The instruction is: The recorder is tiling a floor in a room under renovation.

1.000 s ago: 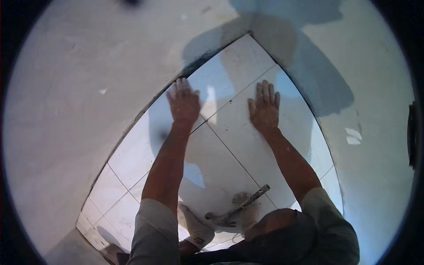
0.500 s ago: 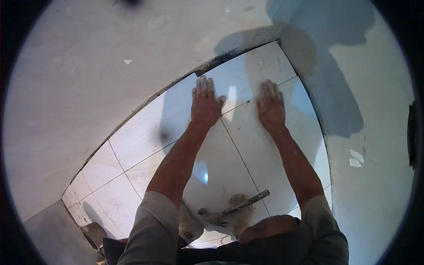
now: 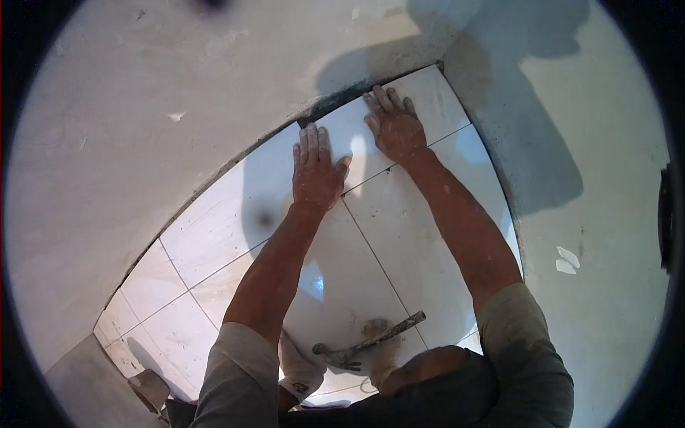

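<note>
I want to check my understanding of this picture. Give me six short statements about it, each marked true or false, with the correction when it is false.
1. The left hand lies palm down on the tiles. True.
2. The hammer is in neither hand. True.
3. The hammer's handle points to the left. False: it points to the right.
4. The right hand is farther from the top corner of the tiles than the left hand. False: it is nearer.
5. A dark gap shows between the tiles and the wall. True.
6. The sleeves reach the wrists. False: they end near the elbows.
</note>
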{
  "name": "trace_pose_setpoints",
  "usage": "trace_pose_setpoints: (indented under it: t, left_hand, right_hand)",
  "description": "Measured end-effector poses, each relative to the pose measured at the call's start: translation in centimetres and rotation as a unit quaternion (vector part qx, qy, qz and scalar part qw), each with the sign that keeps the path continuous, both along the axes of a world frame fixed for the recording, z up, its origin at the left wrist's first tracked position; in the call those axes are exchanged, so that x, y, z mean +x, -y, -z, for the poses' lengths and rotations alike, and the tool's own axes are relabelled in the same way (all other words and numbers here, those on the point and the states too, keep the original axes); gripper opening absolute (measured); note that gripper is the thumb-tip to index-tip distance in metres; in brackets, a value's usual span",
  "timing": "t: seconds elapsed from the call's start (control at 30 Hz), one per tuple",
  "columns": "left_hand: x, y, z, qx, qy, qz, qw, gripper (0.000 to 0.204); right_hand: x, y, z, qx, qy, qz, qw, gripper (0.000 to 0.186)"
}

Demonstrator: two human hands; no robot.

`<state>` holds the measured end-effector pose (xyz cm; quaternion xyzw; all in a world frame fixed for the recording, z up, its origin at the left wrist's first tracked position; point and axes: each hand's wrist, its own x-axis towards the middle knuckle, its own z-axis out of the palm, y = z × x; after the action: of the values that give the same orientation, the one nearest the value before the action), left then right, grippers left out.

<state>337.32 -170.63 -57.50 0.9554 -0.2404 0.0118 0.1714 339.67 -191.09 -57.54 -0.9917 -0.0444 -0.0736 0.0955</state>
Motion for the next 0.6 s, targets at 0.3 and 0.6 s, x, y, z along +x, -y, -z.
trace_pose_setpoints:
  t: [0.3,0.6]
  left_hand:
    - [0.5,-0.3,-0.4,0.059,-0.003,-0.016,0.998,0.071]
    - [3.6,0.2,-1.2,0.031,0.011,-0.045,0.998,0.058]
  right_hand:
    - [-3.7,-0.7,0.0,-0.009,-0.039,0.042,0.998,0.055]
    - [-8.4,-0.6,-0.7,0.044,-0.042,0.050,0.997,0.056]
